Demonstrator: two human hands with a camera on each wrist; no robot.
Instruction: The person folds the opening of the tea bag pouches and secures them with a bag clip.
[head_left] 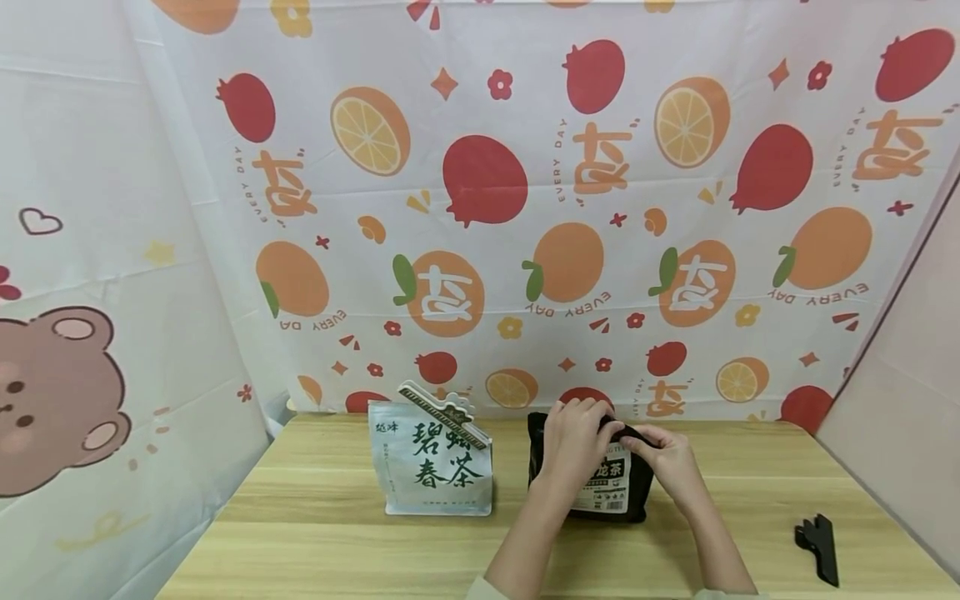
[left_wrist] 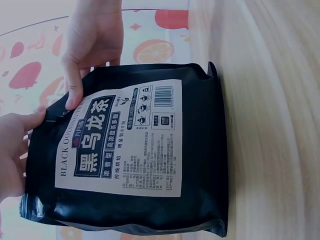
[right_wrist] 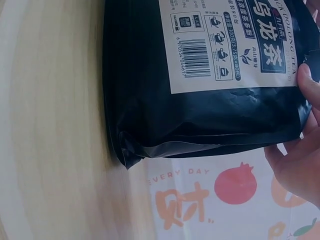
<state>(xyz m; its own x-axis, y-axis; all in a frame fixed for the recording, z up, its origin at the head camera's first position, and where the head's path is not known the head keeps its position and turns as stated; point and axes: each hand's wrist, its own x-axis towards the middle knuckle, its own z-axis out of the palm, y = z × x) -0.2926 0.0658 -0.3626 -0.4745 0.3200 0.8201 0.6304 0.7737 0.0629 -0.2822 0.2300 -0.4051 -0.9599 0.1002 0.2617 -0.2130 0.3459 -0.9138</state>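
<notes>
A black tea bag (head_left: 611,493) with a pale label stands upright on the wooden table (head_left: 330,533), near its back edge. My left hand (head_left: 579,427) curls over the bag's top edge from the left. My right hand (head_left: 647,447) pinches the top right corner, thumb on the front. In the left wrist view the black tea bag (left_wrist: 200,150) fills the frame, with my left hand (left_wrist: 15,150) at its top edge and my right hand (left_wrist: 82,75) pinching beside it. In the right wrist view my right hand (right_wrist: 302,125) holds the top of the black tea bag (right_wrist: 145,100).
A white tea bag (head_left: 435,471) stands to the left of the black one, its top shut with a long clip (head_left: 442,412). A black clip (head_left: 819,546) lies on the table at the far right. Fruit-print cloth hangs behind and at both sides.
</notes>
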